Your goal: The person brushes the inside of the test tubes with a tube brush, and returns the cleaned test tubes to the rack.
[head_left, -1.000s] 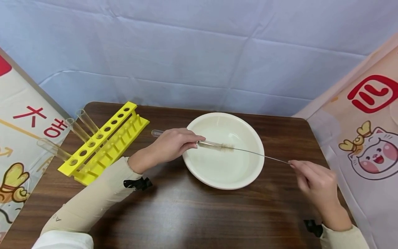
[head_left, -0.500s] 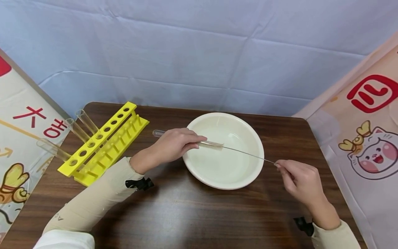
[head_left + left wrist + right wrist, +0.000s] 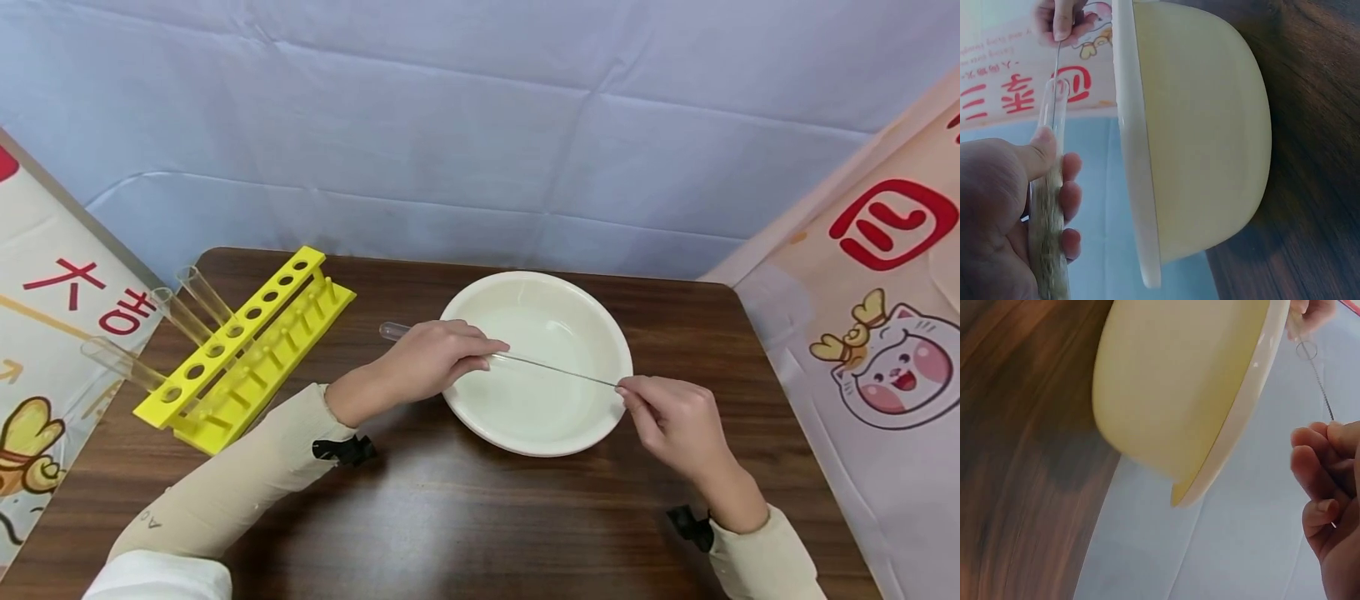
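My left hand [image 3: 435, 360] grips a clear glass test tube [image 3: 1050, 112] above the left side of a white basin [image 3: 617, 333]. The tube's rounded end shows left of the hand, its mouth toward the right. Inside the tube, the pale bristles of a test tube brush [image 3: 1047, 237] sit between the fingers in the left wrist view. The brush's thin twisted wire [image 3: 558, 367] runs out of the mouth across the basin. At the basin's right rim, my right hand [image 3: 675, 421] pinches the wire's far part between thumb and fingers.
A yellow test tube rack [image 3: 279, 292] stands on the table's left, with three test tubes [image 3: 198, 292] leaning in its holes and a row of pegs. The dark wooden table [image 3: 465, 525] ends at a pale cloth backdrop [image 3: 375, 108], with printed panels at both sides.
My right hand has moved left with the wire, from beyond the basin to its right rim. The bristles have slid from the tube's mouth deep inside. My left hand has shifted slightly right.
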Available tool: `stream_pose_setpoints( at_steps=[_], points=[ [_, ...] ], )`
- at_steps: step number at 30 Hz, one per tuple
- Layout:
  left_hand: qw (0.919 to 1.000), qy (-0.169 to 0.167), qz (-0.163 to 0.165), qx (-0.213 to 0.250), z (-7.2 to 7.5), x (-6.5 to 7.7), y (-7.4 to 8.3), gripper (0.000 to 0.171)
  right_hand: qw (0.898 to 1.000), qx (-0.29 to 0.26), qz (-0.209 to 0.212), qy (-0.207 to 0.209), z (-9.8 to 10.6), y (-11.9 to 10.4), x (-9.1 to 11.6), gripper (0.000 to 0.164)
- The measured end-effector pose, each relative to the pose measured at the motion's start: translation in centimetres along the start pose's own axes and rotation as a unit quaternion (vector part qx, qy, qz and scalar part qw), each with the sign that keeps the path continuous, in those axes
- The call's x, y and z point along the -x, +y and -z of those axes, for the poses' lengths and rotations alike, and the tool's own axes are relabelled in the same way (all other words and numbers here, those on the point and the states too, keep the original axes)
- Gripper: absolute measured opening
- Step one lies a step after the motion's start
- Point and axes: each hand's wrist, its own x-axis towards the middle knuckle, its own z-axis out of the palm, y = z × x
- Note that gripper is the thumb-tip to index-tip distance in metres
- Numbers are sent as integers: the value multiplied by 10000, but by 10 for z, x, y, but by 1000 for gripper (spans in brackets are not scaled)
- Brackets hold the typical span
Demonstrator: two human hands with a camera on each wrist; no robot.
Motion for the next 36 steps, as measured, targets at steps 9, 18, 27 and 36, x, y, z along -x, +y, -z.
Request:
stream_pose_setpoints(
  at_steps=[9,18,27,36],
  points=[
    [9999,-53,-90,-49,0,-7,7,30,9994,-259,-135,-207,-9,-13,-12,43],
    [10000,-30,-76,-44,-1,-7,11,30,9993,-329,-91,-153,-14,-17,-16,43],
    [9995,143,-236,-161,-2,-3,5,30,9577,-1661,-1854,-1444,-9,-28,-23,18],
    [9954,585,-746,-126,-3,-8,8,30,8028,-3972,-4188,-1493,3,-32,-38,21]
  ],
)
